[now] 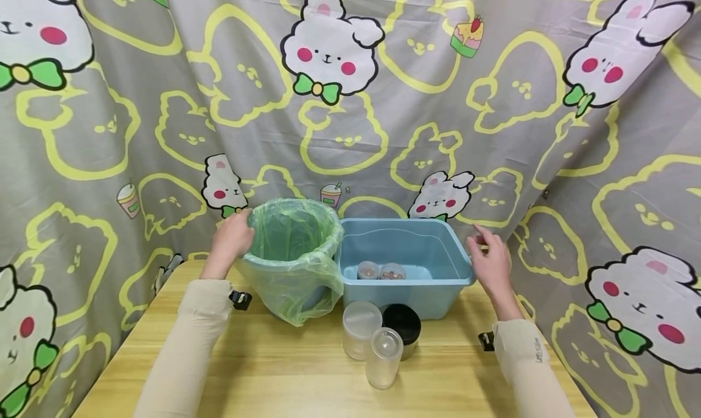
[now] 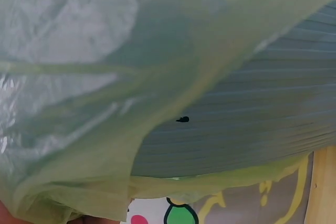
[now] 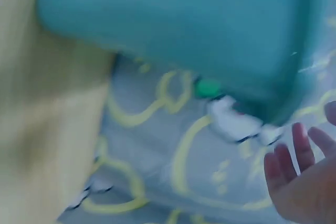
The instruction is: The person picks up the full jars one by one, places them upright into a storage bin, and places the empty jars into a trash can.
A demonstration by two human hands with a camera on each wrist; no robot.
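My left hand (image 1: 232, 238) grips the left rim of a trash bin (image 1: 314, 296) lined with a thin green plastic bag (image 1: 328, 266). In the left wrist view the bag (image 2: 79, 108) hangs loosely over the bin's ridged grey-blue wall (image 2: 226, 129), and only bits of my fingers show at the bottom left. Just beside the right end of a blue plastic tub (image 1: 405, 293) is my right hand (image 1: 490, 257), its fingers loosely bent and holding nothing. The right wrist view has those fingers (image 3: 302, 148) apart from the tub's rim (image 3: 294, 66).
Inside the tub stand two small clear containers (image 1: 392, 272) with brownish contents. In front of it, on the wooden table (image 1: 290, 369), are a frosted jar (image 1: 361, 333), a black-lidded jar (image 1: 402, 323) and a clear cup-like container (image 1: 383, 360). A patterned curtain (image 1: 350, 150) hangs behind.
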